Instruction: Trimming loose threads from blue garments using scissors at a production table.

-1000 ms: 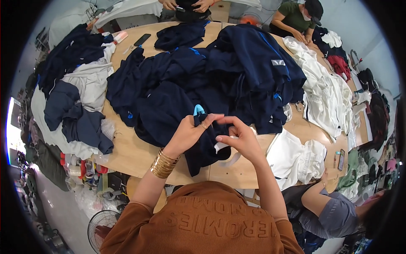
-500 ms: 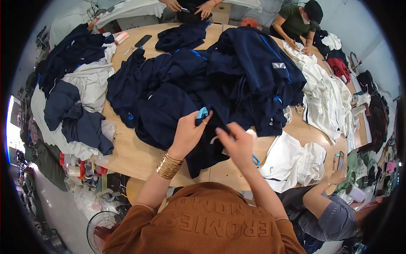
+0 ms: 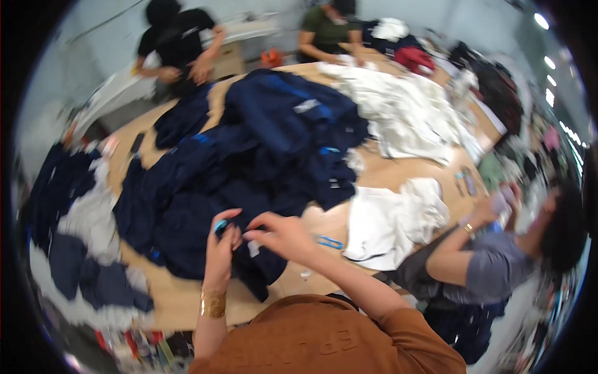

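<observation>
My left hand [image 3: 224, 248] is closed on a navy garment [image 3: 261, 274], with a bit of its bright blue edging [image 3: 220, 227] showing at the thumb. Close beside it, my right hand [image 3: 283, 235] has its fingers bent and drawn together by the left fingertips. Anything thin in that pinch is too blurred to make out. A small white tag [image 3: 253, 249] hangs just under the right fingers. Behind both hands lies a large heap of navy garments with blue trim [image 3: 274, 118]. Blue-handled thread snips [image 3: 328, 242] lie on the table to the right.
White garments [image 3: 395, 218] lie to the right on the wooden table [image 3: 180, 305], with a larger white pile [image 3: 398, 106] beyond. Grey and navy clothes [image 3: 93, 224] cover the left side. A person in grey [image 3: 492, 268] sits at the right; two others work along the far edge.
The view has swung to the right and up, so the table appears shifted left. My right hand has come closer to the left. The person at the right now holds a pale purple object.
</observation>
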`<action>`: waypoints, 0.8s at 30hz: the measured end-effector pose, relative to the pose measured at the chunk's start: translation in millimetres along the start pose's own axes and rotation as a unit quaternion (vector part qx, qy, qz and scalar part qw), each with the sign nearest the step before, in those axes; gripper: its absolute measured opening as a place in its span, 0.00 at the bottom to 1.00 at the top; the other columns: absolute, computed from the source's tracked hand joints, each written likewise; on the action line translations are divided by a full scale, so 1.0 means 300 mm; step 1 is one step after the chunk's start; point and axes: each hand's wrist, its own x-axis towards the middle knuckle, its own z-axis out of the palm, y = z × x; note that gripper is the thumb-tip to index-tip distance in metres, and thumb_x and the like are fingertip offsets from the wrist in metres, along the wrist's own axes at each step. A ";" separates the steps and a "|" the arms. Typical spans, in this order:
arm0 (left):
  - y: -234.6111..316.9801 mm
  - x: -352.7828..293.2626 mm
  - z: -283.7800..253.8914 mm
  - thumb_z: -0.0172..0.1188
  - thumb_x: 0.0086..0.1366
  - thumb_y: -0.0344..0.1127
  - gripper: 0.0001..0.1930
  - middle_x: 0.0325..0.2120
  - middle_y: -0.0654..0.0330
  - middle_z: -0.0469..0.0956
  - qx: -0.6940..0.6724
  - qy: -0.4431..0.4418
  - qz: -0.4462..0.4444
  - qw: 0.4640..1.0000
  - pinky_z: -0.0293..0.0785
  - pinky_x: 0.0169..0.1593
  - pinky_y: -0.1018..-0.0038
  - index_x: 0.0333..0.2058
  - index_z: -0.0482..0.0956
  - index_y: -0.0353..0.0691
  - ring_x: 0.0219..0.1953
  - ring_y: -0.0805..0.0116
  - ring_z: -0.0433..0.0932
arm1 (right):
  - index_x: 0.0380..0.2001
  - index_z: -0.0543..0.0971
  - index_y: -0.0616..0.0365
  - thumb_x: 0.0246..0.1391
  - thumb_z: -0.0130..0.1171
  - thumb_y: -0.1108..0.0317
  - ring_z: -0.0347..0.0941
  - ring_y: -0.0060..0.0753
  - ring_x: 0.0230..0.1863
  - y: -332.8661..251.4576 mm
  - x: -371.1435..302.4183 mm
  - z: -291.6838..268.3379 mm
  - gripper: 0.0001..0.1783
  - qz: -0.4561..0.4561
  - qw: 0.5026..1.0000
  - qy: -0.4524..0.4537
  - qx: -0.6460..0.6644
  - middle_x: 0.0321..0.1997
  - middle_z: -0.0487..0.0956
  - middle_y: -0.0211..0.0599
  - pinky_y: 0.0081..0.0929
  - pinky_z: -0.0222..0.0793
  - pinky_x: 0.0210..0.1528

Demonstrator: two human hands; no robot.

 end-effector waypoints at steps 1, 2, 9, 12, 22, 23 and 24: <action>0.001 -0.004 0.018 0.43 0.67 0.29 0.11 0.19 0.73 0.57 0.082 0.038 -0.007 0.996 0.53 0.26 0.86 0.46 0.70 0.39 0.22 0.84 0.55 | 0.32 0.78 0.53 0.46 0.61 0.51 0.77 0.42 0.28 0.008 0.002 0.012 0.17 0.001 1.000 -0.012 -0.011 0.26 0.79 0.39 0.32 0.70 0.30; 0.011 -0.017 0.024 0.44 0.68 0.31 0.10 0.20 0.73 0.58 0.059 0.043 0.006 0.997 0.54 0.27 0.85 0.44 0.71 0.39 0.22 0.84 0.56 | 0.31 0.78 0.53 0.46 0.60 0.50 0.76 0.46 0.27 -0.015 -0.009 0.035 0.17 -0.033 0.999 -0.029 -0.014 0.24 0.78 0.41 0.35 0.70 0.30; -0.010 0.010 0.041 0.43 0.69 0.37 0.14 0.32 0.64 0.72 0.117 0.038 0.037 0.992 0.63 0.44 0.78 0.41 0.73 0.34 0.37 0.76 0.68 | 0.34 0.71 0.58 0.46 0.60 0.56 0.74 0.46 0.23 0.049 -0.007 0.137 0.18 -0.081 0.993 0.019 -0.087 0.18 0.75 0.41 0.37 0.68 0.27; 0.027 -0.010 0.071 0.44 0.69 0.36 0.16 0.46 0.52 0.72 0.231 -0.028 0.126 0.964 0.58 0.58 0.72 0.51 0.66 0.35 0.52 0.65 0.68 | 0.33 0.72 0.58 0.44 0.61 0.60 0.74 0.47 0.24 0.061 -0.007 0.120 0.16 -0.096 0.993 0.053 -0.050 0.19 0.75 0.42 0.37 0.68 0.27; 0.073 -0.052 -0.005 0.56 0.60 0.27 0.07 0.33 0.60 0.74 0.375 -0.045 0.155 0.913 0.66 0.42 0.79 0.36 0.76 0.33 0.37 0.73 0.71 | 0.25 0.75 0.62 0.43 0.62 0.60 0.73 0.48 0.25 0.052 0.007 0.058 0.15 -0.123 0.992 0.022 -0.036 0.20 0.75 0.46 0.36 0.67 0.28; 0.059 -0.057 -0.042 0.58 0.58 0.27 0.06 0.28 0.64 0.73 0.342 -0.032 0.087 0.935 0.66 0.36 0.82 0.34 0.75 0.33 0.32 0.77 0.71 | 0.24 0.75 0.62 0.45 0.61 0.58 0.73 0.48 0.25 0.048 0.011 0.052 0.16 -0.092 0.995 -0.017 -0.043 0.20 0.75 0.46 0.35 0.66 0.28; 0.040 -0.055 -0.059 0.60 0.58 0.28 0.06 0.23 0.69 0.70 0.324 -0.011 0.123 0.938 0.62 0.31 0.86 0.29 0.73 0.33 0.26 0.82 0.66 | 0.24 0.75 0.62 0.45 0.61 0.58 0.73 0.48 0.25 0.054 0.015 0.054 0.16 -0.094 0.995 -0.018 -0.042 0.20 0.75 0.46 0.35 0.66 0.28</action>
